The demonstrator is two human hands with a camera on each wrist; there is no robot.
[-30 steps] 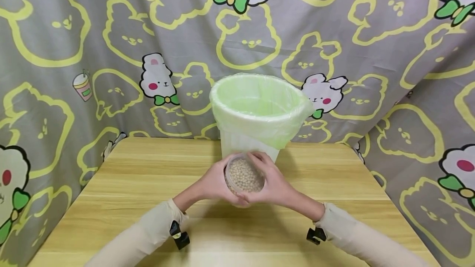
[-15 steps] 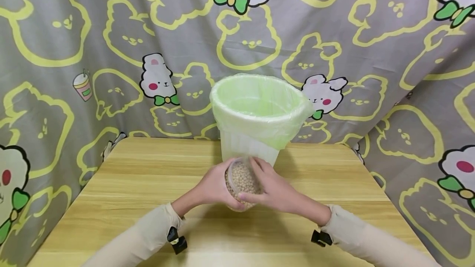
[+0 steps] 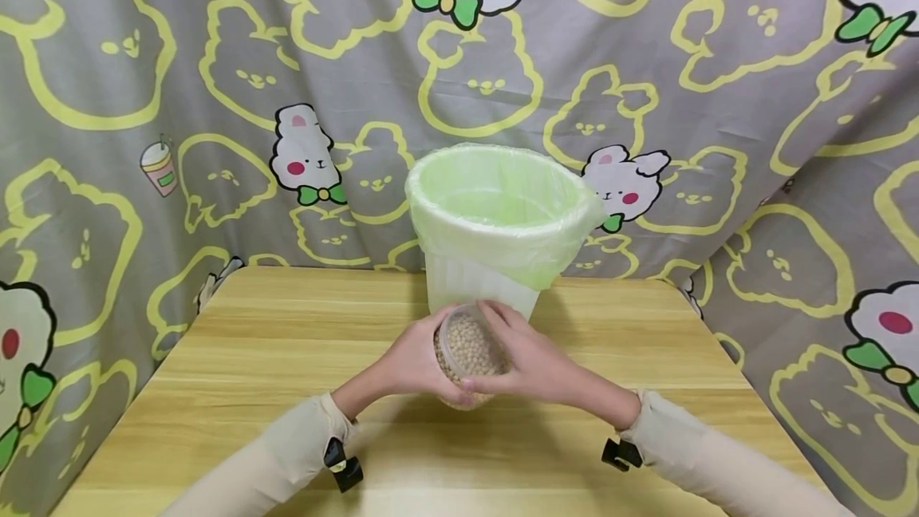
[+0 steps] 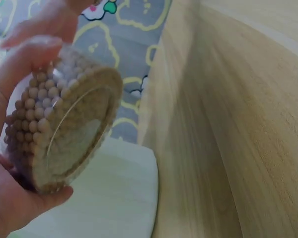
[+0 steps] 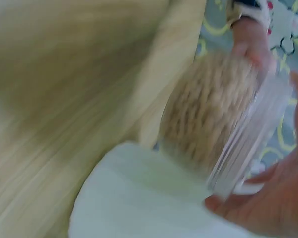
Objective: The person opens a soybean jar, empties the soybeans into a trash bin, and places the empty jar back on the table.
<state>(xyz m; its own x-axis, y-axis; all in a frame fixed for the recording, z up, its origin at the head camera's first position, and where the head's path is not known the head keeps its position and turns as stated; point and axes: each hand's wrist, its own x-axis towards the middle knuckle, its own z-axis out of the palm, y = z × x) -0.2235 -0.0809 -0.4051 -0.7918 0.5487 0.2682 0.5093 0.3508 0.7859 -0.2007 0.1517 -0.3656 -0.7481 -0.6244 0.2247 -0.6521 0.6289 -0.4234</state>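
A clear plastic jar full of small round beige balls is held above the table in front of the bin. My left hand grips the jar's body from the left, its fingers curled round the side. From the right, my right hand holds the rim at the clear lid, thumb in front and fingers behind. In the left wrist view the jar's round base faces the camera, and the balls show through its wall. The right wrist view is blurred.
A white bin lined with a pale green bag stands at the back of the wooden table, just behind the jar. A grey patterned curtain hangs around the back and sides.
The jar has dipped slightly toward me. My right hand has shifted round the lid, its fingers and thumb changing place, while the left keeps its grip. The bin stays put.
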